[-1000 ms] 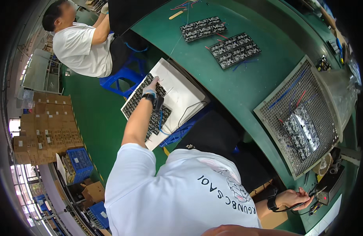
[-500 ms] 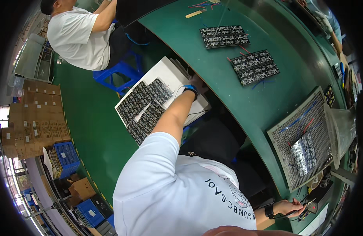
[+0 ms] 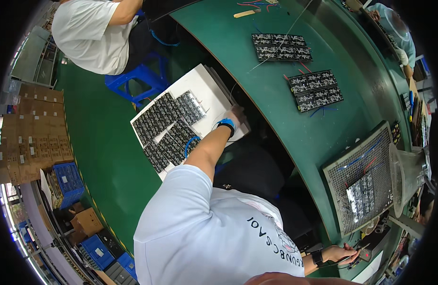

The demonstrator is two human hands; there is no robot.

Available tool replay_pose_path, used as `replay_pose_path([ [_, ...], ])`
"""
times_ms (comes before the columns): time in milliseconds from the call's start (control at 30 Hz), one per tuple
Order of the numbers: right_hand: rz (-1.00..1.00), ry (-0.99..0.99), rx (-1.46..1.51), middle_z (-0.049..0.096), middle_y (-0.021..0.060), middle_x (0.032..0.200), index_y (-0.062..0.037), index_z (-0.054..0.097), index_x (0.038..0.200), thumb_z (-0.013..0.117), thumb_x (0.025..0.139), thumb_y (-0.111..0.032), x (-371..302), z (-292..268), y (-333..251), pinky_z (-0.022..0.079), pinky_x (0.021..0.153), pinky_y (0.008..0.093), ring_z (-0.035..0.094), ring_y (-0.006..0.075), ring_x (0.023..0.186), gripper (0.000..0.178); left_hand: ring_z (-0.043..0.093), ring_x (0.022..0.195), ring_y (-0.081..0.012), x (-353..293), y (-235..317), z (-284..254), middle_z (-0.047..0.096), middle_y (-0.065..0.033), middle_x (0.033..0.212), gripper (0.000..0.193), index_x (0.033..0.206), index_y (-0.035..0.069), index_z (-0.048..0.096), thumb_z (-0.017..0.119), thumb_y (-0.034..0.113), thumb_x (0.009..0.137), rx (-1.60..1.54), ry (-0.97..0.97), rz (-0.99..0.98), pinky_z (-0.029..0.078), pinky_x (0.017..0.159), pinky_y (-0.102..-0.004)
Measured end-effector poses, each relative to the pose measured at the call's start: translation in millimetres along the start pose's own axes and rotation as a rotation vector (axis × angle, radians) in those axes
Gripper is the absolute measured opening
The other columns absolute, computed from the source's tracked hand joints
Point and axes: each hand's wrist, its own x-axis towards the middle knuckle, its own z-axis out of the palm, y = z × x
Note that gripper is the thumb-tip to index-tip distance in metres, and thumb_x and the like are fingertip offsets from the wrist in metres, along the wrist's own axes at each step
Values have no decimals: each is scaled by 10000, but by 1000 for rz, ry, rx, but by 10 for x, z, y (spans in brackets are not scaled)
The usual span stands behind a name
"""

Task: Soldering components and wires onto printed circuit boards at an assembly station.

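My left arm reaches over a white board [image 3: 207, 83] on the left, which carries several black circuit boards [image 3: 157, 116]. Beyond a blue wrist strap, my left hand [image 3: 235, 115] is smeared by motion at the board's right edge, beside the table. Its fingers cannot be made out. A coiled blue cord [image 3: 191, 145] lies against that forearm. At the lower right, my right hand [image 3: 341, 254], with a dark watch at the wrist, is closed around a thin pen-shaped soldering iron [image 3: 360, 248]. The iron points away from me, near a dark box with a red light [image 3: 366, 255].
On the green table [image 3: 257, 90] lie two circuit board panels [image 3: 282, 47] [image 3: 316, 90]. A mesh tray [image 3: 337, 190] holds another board, beside a clear funnel-shaped hood [image 3: 409, 175]. A person sits by a blue stool [image 3: 138, 78]; cartons [image 3: 36, 137] stand left.
My left hand has drawn slightly toward me along the white board's edge, and the blue cord now shows. The view has shifted a little. My right hand keeps its hold on the iron.
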Motion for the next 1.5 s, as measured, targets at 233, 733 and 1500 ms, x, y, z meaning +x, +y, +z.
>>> replay_pose_path([
  [233,3,-6,-55,591,91,738,45,649,1092,597,970,-184,4,1,-11,476,560,252,555,146,596,265,583,1175,-300,219,35,-166,592,-156,1289,390,1264,94,600,563,278,922,-98,525,73,471,993,-415],
  [733,-27,26,-37,543,80,722,27,642,1092,565,995,-221,-22,14,-5,434,555,263,503,158,590,278,622,1131,-261,964,449,0,642,-124,1208,299,1160,110,647,572,297,940,-134,265,-182,507,926,-390],
  [1500,20,51,27,543,78,737,47,633,1088,580,989,-178,-47,15,-82,432,543,253,489,146,572,252,671,1032,-278,1009,-41,480,683,-124,1068,331,1122,66,651,573,327,934,-336,473,-450,543,858,-374],
])
